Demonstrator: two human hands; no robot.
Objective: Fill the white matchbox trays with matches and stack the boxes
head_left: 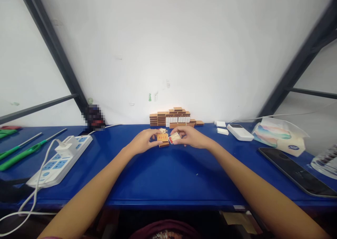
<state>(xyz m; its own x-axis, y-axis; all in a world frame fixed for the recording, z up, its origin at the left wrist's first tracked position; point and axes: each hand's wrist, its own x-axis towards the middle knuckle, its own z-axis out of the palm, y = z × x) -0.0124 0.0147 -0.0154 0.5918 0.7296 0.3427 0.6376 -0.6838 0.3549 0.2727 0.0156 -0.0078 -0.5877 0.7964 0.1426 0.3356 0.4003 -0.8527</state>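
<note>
My left hand point(145, 140) is closed on an orange matchbox sleeve point(163, 137) with red lettering, its brown striking side facing me. Just to the right, my right hand point(190, 137) pinches a small white matchbox tray point(174, 138) that holds pale matches with red heads. The tray and sleeve are apart, close side by side over the blue table. Behind the sleeve lies a small pile of loose matches point(163, 130). Farther back, stacked matchboxes point(161, 118) stand near the wall, with a row of white box ends among them.
A white power strip point(63, 163) with a plugged-in charger point(67, 147) and green-handled tools point(23, 154) are on the left. To the right lie a white device point(240, 132), a tissue pack point(279, 135) and a black phone point(297, 170). The blue table point(168, 183) ends against a white wall.
</note>
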